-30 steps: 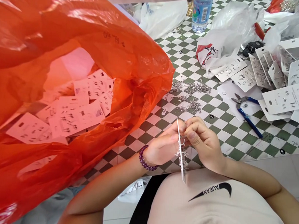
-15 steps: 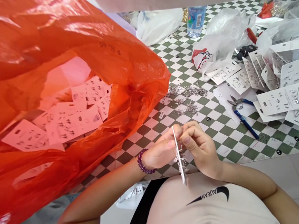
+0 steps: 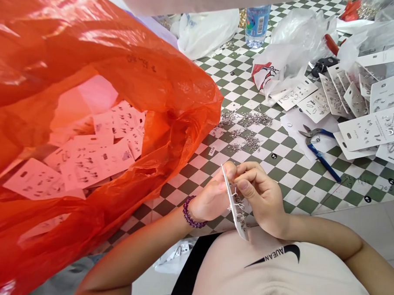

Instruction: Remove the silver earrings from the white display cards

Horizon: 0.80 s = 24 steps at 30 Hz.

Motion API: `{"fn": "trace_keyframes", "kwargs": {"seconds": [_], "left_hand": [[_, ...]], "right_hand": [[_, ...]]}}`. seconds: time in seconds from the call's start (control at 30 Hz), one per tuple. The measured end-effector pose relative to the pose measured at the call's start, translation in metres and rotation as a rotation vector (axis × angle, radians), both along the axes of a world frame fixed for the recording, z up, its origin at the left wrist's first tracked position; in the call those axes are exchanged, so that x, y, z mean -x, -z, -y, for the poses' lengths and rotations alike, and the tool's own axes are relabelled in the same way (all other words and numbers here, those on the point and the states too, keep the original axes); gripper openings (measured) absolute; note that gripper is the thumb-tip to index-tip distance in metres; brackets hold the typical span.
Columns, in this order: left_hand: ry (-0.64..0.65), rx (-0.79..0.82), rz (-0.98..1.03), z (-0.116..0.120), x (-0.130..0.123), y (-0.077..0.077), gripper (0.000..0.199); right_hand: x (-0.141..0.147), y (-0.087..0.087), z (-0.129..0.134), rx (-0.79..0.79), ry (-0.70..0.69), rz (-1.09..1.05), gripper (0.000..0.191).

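Left grip (image 3: 211,194) clamped on a white earring card (image 3: 234,208) at my 12 o'clock; right grip (image 3: 262,198) pinched together at its face, anything held too small to tell. Step: working the metal pieces (image 3: 240,215) on the card. Next calls for holding the card steady.

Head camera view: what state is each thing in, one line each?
Earring card, tilted, held between both hands.
Left hand, gripping the card.
Right hand, pinching at the card.
Orange plastic bag, open.
Blue-handled pliers, lying flat.
Water bottle, upright.
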<state>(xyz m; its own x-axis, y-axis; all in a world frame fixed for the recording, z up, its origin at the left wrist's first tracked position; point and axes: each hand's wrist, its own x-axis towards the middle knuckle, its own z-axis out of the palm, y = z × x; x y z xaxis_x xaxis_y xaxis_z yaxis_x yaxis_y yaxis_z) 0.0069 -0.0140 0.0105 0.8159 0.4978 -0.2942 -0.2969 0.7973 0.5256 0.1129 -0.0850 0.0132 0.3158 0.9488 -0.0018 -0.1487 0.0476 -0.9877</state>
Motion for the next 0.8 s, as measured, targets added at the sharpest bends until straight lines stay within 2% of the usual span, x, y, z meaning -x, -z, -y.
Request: {"fn": "trace_keyframes", "kwargs": {"seconds": [0.17,0.37,0.6,0.8], "left_hand": [[-0.018,-0.020,0.048,0.003,0.002,0.003,0.029],[0.015,-0.042,0.063,0.005,0.005,0.010,0.034],[-0.014,-0.051,-0.018,0.006,0.003,0.009,0.042],[-0.044,0.016,-0.053,0.011,0.002,0.011,0.043]], "right_hand": [[0.001,-0.001,0.000,-0.022,-0.012,-0.023,0.026],[0.000,0.000,0.000,-0.049,-0.024,0.017,0.022],[-0.001,0.001,0.000,-0.063,-0.030,0.101,0.023],[-0.001,0.001,0.000,-0.071,-0.002,0.124,0.023]]}}
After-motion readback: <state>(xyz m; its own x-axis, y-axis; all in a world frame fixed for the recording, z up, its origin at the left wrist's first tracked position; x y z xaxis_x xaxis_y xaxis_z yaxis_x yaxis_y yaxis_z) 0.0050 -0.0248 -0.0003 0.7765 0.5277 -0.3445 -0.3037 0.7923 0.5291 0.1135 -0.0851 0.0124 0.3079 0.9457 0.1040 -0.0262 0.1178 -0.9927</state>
